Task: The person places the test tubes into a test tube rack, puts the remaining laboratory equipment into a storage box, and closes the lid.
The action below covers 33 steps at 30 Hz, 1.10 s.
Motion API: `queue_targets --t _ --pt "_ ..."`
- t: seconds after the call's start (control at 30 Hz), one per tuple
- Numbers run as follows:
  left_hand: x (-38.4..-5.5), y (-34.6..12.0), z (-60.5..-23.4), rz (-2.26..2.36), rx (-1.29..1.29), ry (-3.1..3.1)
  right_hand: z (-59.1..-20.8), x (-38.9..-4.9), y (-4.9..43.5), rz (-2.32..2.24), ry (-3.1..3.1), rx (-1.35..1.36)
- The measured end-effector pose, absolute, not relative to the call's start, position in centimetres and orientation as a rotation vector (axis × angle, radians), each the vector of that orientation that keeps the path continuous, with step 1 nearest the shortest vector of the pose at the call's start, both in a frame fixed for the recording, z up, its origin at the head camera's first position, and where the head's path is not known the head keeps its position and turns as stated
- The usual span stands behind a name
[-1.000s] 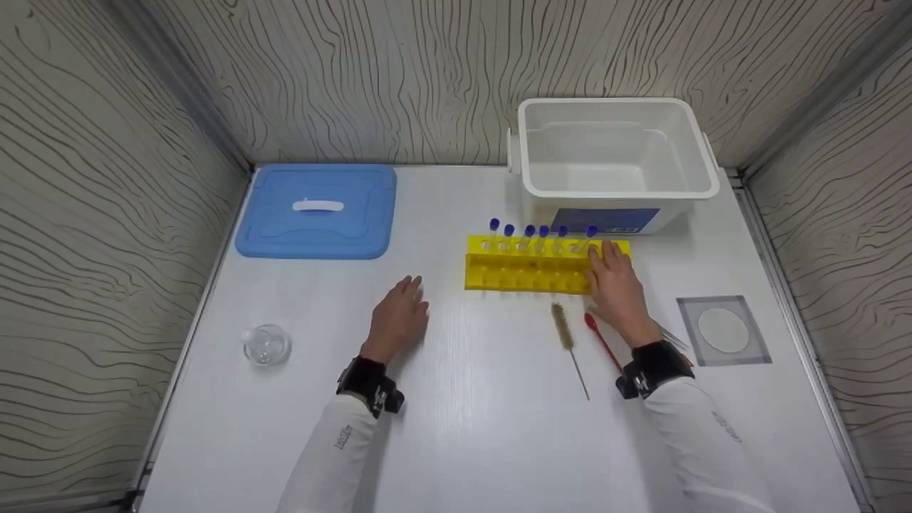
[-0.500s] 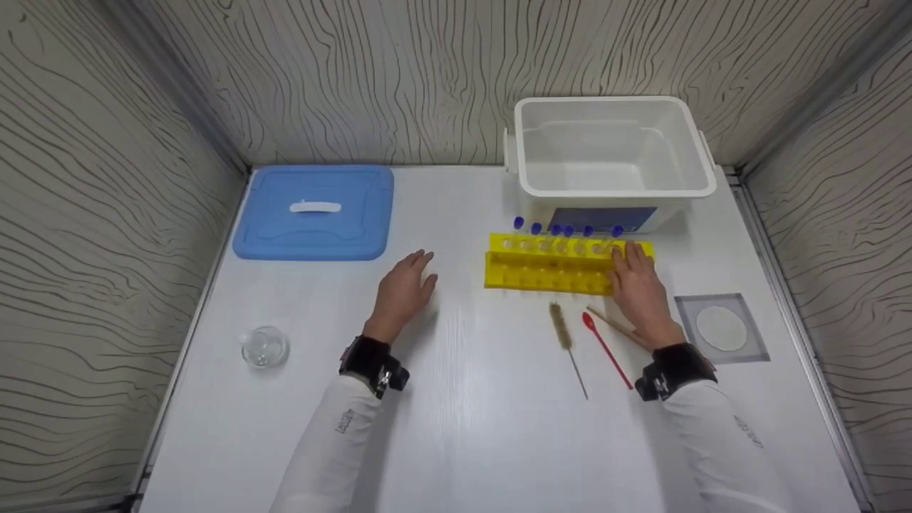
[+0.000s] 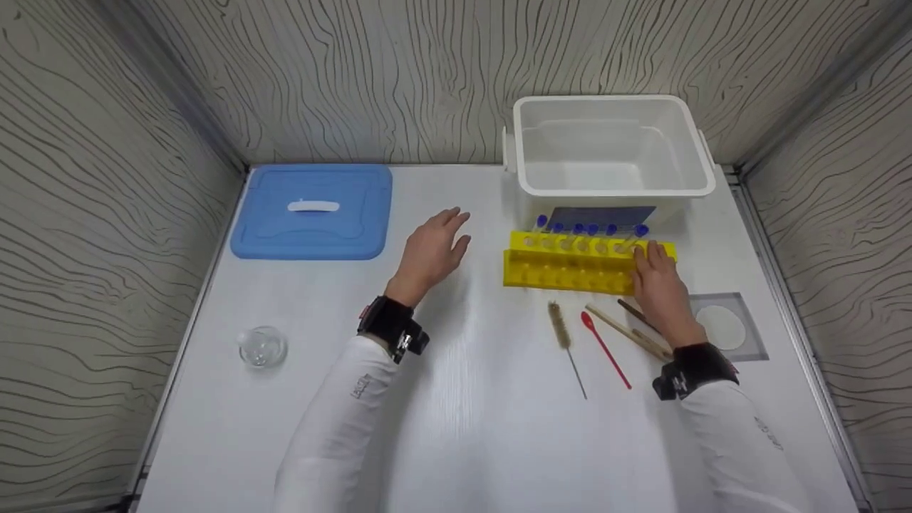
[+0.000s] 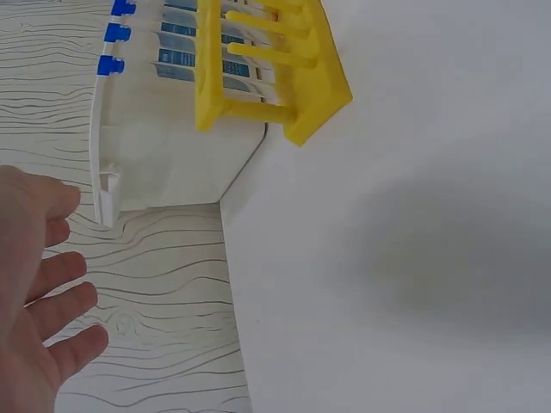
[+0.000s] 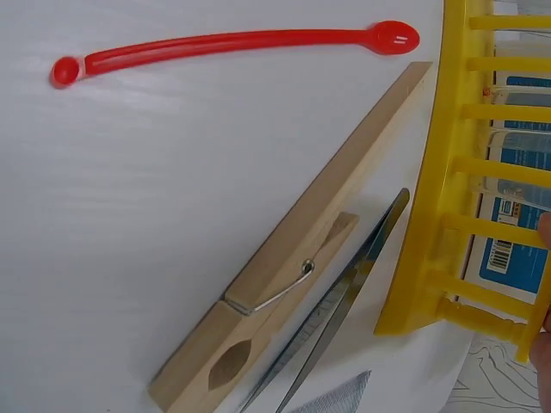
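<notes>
Right grip (image 3: 664,296) holds bright yellow rack (image 3: 570,276).

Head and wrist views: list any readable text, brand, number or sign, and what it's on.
Nothing readable.
Left sleeve: dark lettering, too blurred.
Right sleeve: dark lettering, too blurred.
Blue label on the white bin: print and a barcode, too small.

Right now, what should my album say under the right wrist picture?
Fingers hold a yellow rack beside tweezers, a wooden clamp and a red spoon.
</notes>
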State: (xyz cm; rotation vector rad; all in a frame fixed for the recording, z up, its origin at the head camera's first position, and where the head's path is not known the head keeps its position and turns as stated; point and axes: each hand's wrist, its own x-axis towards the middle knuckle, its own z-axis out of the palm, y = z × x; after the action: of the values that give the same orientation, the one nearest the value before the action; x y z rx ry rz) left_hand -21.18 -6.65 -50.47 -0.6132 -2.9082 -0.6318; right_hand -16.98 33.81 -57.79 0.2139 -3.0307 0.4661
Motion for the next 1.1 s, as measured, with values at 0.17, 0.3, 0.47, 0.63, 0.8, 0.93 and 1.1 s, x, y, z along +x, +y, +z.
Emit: queue_targets --t 0.17,0.3,0.47,0.63,0.8,0.93,1.1 --pt "-22.4 -4.9 -49.0 -0.491 -0.795 -2.899 -57.5 -16.9 35.2 0.472 -3.039 0.176" --pt "-23.3 -3.1 -48.4 -0.408 -0.878 -2.924 -57.1 -16.7 36.3 0.464 -3.046 0.128" --pt "-24.1 -0.8 -48.0 -0.332 -0.913 -2.982 -56.8 -16.6 37.5 0.452 -3.07 0.073" --pt "-24.8 0.8 -47.9 -0.291 -0.937 -2.991 -56.8 -16.9 38.4 0.431 -3.085 0.029" --pt "-25.2 1.8 -47.8 -0.287 -0.955 -2.995 -56.7 -17.0 38.9 0.419 -3.076 0.024" --pt "-25.5 2.4 -48.0 -0.274 -0.953 -3.018 -56.6 -17.0 38.8 0.417 -3.067 0.005" --pt "-26.1 3.1 -48.4 -0.247 -0.919 -3.053 -56.7 -17.3 38.4 0.4 -3.049 -0.015"
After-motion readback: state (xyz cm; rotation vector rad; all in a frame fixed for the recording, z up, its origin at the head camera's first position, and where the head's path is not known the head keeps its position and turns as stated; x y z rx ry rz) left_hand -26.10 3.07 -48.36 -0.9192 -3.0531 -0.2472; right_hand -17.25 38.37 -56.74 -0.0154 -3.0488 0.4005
